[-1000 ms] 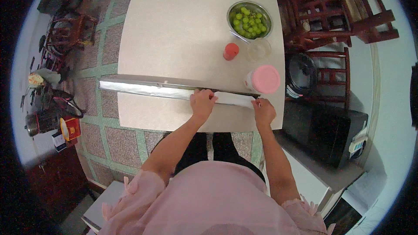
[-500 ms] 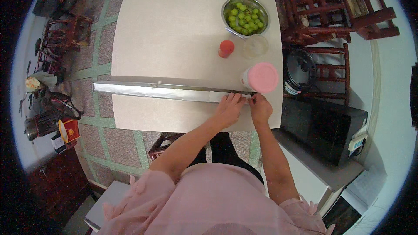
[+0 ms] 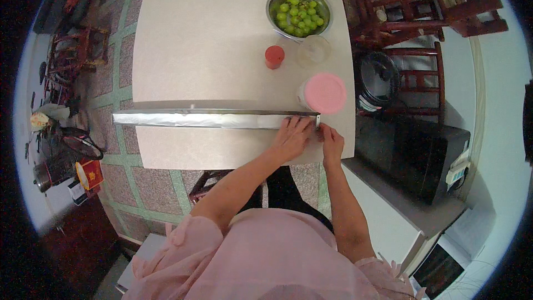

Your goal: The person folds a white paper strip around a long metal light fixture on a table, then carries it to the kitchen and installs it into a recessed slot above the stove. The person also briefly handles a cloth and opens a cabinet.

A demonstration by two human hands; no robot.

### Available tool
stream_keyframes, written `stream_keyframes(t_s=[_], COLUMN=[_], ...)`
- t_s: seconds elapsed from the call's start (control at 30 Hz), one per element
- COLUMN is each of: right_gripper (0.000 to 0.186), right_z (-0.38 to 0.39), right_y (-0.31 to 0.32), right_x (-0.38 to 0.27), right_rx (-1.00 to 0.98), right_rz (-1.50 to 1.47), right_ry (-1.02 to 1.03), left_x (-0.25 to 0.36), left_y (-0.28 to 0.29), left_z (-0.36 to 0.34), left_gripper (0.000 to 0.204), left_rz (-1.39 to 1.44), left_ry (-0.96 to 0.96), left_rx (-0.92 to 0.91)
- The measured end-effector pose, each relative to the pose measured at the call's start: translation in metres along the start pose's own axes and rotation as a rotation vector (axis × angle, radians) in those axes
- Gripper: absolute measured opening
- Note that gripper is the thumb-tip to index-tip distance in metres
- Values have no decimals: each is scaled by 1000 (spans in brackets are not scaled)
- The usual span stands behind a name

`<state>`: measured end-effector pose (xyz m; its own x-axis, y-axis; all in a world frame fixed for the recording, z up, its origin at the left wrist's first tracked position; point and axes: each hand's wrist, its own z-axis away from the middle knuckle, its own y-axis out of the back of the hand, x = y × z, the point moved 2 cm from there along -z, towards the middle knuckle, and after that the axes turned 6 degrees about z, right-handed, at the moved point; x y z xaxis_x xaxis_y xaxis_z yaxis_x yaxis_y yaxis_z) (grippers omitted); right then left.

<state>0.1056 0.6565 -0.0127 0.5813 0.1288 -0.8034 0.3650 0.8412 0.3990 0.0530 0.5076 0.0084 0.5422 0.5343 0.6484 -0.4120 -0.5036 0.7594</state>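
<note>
1. We count two hands, both at the right-hand end of one long metal strip (image 3: 211,119) with a pale, shiny lining.
2. The left hand (image 3: 292,138) lies over the strip with its fingers bent and close together, fingertips on the lining; we cannot tell whether they clamp anything.
3. The right hand (image 3: 332,143), just right of the left, has its fingers curled at the strip's end; we cannot tell whether thumb and finger grip it.
4. From the left hand the strip runs far out to the left, past the side of the one table (image 3: 205,39).
5. Just beyond the right hand we see one tub with a pink lid (image 3: 326,93), standing close behind the strip's end and in the way on that side.
6. Farther beyond the hands are one small red container (image 3: 273,57), one clear dish (image 3: 313,51) and one metal bowl (image 3: 268,8) of green grapes (image 3: 300,16), too crowded for us to count.
7. Off the table, to the right of the right hand, we find one black microwave (image 3: 408,155).
</note>
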Motion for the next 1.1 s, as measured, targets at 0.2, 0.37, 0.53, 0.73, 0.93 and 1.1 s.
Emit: stream_keyframes(t_s=[0.2, 0.37, 0.53, 0.73, 0.93, 1.1], right_gripper=[28, 29, 28, 27, 27, 25], right_z=[-6, -7, -7, -8, -10, -14], right_y=[-1, 4, 7, 7, 9, 13], right_x=[4, 7, 11, 15, 14, 21], right_rx=[6, -50, -64, -64, -106, -100], right_rz=[19, -62, -4, -10, 1, 137], right_ry=[7, -12, -7, 33, -1, 26], left_x=[-2, -7, -18, -4, -2, -2], left_y=[-12, -9, 1, 8, 2, 4], left_z=[5, 7, 7, 15, 10, 4], left_gripper=[50, 51, 50, 49, 43, 41], left_rz=[-30, 51, 217, 46, 62, 96], left_ry=[-30, -81, -59, -96, -75, -52], left_rx=[-17, -111, -150, -132, -135, -207])
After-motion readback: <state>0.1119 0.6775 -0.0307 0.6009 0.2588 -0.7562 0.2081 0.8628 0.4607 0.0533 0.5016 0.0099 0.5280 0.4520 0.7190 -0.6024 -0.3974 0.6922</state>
